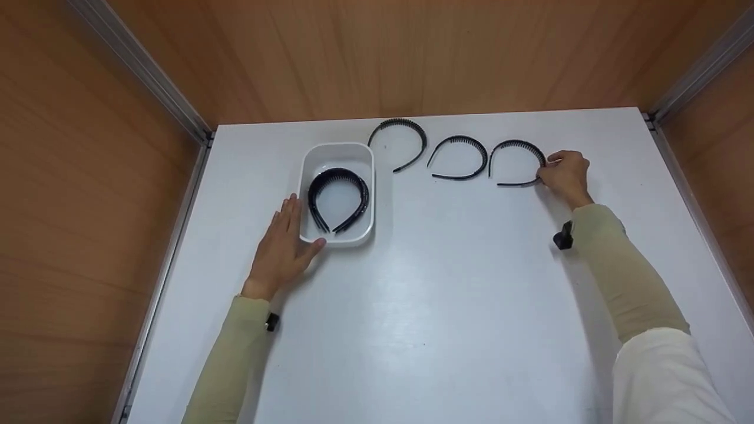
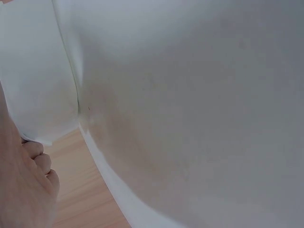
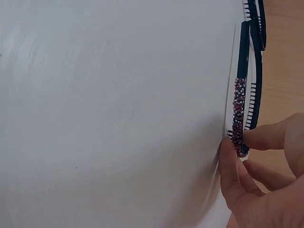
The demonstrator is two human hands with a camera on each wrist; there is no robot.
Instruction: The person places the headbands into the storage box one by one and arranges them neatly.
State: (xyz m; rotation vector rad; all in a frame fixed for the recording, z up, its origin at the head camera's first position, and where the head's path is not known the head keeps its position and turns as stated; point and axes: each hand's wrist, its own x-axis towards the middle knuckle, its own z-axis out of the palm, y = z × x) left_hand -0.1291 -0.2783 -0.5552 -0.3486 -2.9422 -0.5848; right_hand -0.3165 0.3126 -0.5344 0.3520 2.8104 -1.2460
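Note:
At the far right of the row, my right hand [image 1: 566, 176] pinches the right side of a black toothed headband [image 1: 518, 143]. In the right wrist view, that headband [image 3: 239, 104] shows a band of pink and silver beads, with thumb and fingertips on either side of it. My left hand [image 1: 280, 250] rests against the left wall of a white plastic container [image 1: 373, 197], fingers straight and thumb at its near corner. Inside the container lie several stacked black headbands [image 1: 318, 185]. The left wrist view shows the left hand [image 2: 23, 185] beside the container's white wall [image 2: 40, 71].
Two more black headbands lie between the container and the pinched one: a middle headband [image 1: 480, 150] and a left headband [image 1: 422, 134] close to the container's far right corner. A wooden back panel [image 1: 412, 59] and side panels border the white table [image 1: 412, 330].

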